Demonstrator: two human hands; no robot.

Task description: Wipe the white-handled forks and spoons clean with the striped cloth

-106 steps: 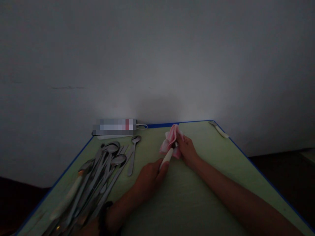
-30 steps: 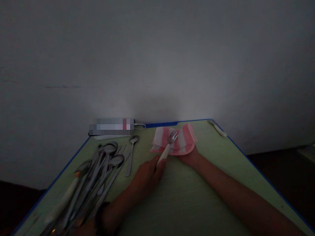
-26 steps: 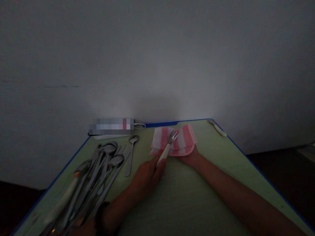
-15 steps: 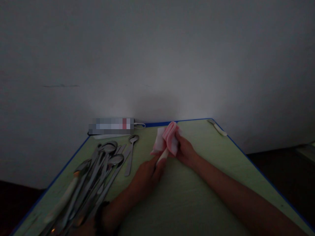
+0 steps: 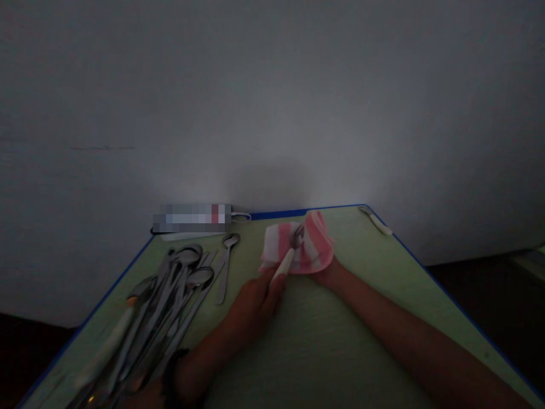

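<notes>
My left hand (image 5: 255, 301) grips the white handle of a fork (image 5: 288, 257), whose metal tines rest on a pink-and-white striped cloth (image 5: 313, 250). My right hand (image 5: 330, 275) is under the cloth and holds it partly spread, so its fingers are mostly hidden by the fabric. Both hands are over the middle of a light green table (image 5: 323, 341) with a blue edge.
A pile of several metal spoons and other cutlery (image 5: 166, 307) lies at the left of the table. A single spoon (image 5: 225, 261) lies beside it. A white-handled utensil (image 5: 377, 220) rests at the far right corner. A blurred box (image 5: 191, 218) sits against the wall.
Half a second ago the cloth was bunched round the fork's head; now it has spread out again and the tines show on it. The left hand has stayed put.
</notes>
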